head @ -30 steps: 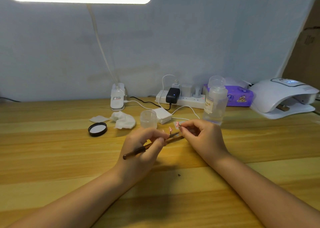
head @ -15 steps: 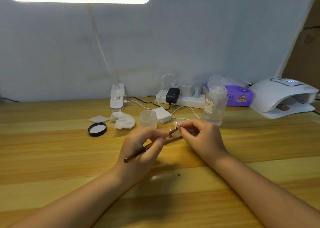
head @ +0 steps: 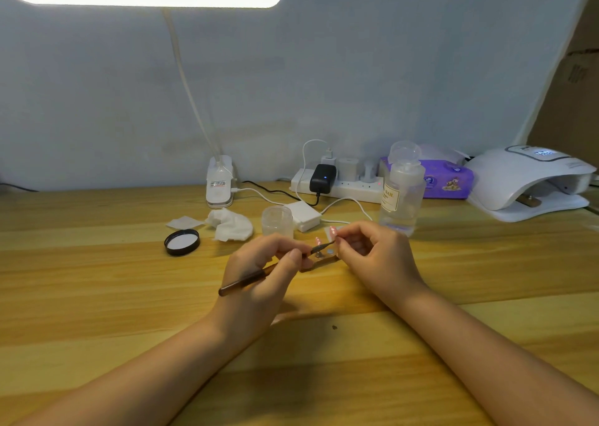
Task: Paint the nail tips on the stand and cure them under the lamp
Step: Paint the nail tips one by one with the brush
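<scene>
Left hand [head: 259, 276] grips the brush [head: 246, 278]; right hand [head: 372, 254] pinches a pink nail tip [head: 332, 231] over the stand [head: 324, 255] at table centre — jar [head: 277, 221], bottle [head: 402, 195] just behind, curing lamp [head: 528, 182] far right.

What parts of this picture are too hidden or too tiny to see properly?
- Head view: the stand is mostly hidden between the left hand and right hand.
- The brush tip and nail tips are too small to show the paint.
- The nail lamp inside is dark; the picture edge crops it.
</scene>
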